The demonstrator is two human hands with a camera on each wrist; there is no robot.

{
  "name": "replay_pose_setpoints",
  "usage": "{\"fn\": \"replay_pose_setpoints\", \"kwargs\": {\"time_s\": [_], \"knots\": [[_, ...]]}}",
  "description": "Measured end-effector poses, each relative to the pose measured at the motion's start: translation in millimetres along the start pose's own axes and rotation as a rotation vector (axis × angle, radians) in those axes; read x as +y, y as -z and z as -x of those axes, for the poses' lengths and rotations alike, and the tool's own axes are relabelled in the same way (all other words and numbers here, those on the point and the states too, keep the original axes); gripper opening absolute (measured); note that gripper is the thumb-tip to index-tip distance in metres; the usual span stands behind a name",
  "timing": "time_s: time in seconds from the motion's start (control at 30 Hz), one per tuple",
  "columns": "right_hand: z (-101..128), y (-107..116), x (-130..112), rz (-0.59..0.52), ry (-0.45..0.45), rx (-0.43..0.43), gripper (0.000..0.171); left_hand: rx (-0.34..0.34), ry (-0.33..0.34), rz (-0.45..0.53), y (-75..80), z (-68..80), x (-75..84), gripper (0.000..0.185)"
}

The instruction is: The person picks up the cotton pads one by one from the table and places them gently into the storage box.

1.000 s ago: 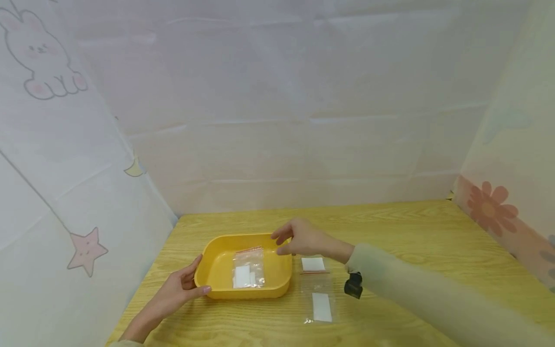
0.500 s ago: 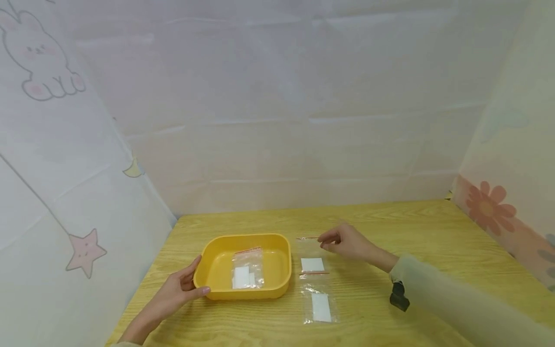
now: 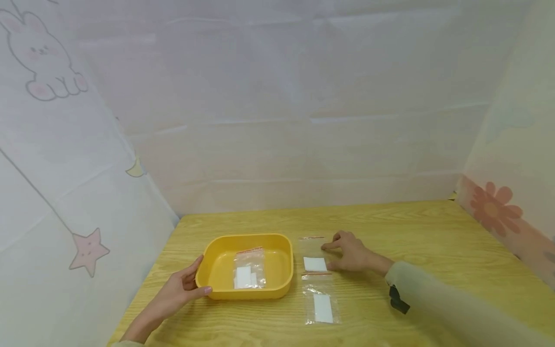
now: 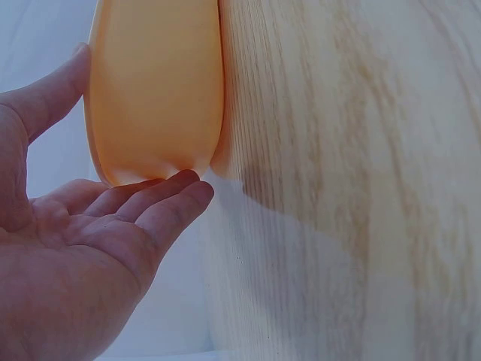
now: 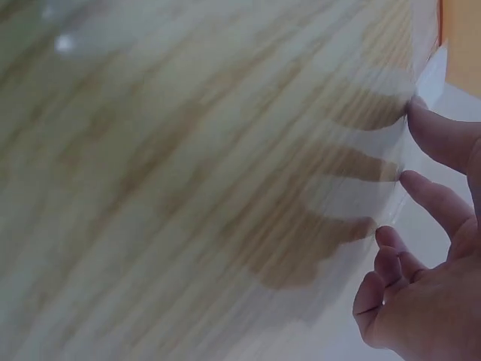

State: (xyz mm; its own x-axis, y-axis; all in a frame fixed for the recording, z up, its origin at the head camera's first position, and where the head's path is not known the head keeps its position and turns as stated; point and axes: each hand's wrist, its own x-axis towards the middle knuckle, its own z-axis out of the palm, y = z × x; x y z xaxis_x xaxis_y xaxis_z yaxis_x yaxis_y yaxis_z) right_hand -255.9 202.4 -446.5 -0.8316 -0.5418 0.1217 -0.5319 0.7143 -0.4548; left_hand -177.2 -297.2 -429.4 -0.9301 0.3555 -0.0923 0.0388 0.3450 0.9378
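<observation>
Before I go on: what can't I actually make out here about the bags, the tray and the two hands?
- Far bag: head view too small to tell whether the right hand pinches or only touches it; right wrist view is blurred.
- Bag in the tray: its white contents are too small to count.
- Tray: left wrist view shows only an outer wall by the left hand; inside hidden.

The left wrist view cuts off most of the yellow tray [image 4: 154, 83] at the top edge, the right wrist view shows the table [image 5: 188, 165] blurred, and whether the right hand [image 3: 353, 253] presses or pinches the upper bag [image 3: 314, 258] beside the tray cannot be told.
</observation>
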Motion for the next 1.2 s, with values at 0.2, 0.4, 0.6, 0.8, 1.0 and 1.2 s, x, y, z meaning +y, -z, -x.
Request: {"fn": "replay_pose_setpoints", "kwargs": {"time_s": [0.2,0.4,0.6,0.8,1.0,1.2], "knots": [[7,12,10,0.052,-0.035,-0.025,0.054,-0.016,-0.016,0.026,0.2,-0.7,-0.6,0.096],[14,16,18,-0.027,-0.038,-0.006,0.064,-0.005,-0.001,0.012,1.0,-0.9,-2.2,0.096],[15,9,21,-0.034,-0.035,0.009,0.066,0.004,0.009,0.006,1.7,-1.3,-3.8,0.096],[18,10,21,-0.035,-0.054,0.023,0.065,0.0,0.009,0.004,1.9,-2.2,-3.6,0.097],[15,9,23,-0.066,-0.023,0.015,0.067,-0.002,0.009,0.001,1.9,-1.3,-2.9,0.097],[17,4,21,-0.039,-0.024,0.019,0.063,0.001,0.011,0.002,0.6,-2.1,-3.2,0.097]]}}
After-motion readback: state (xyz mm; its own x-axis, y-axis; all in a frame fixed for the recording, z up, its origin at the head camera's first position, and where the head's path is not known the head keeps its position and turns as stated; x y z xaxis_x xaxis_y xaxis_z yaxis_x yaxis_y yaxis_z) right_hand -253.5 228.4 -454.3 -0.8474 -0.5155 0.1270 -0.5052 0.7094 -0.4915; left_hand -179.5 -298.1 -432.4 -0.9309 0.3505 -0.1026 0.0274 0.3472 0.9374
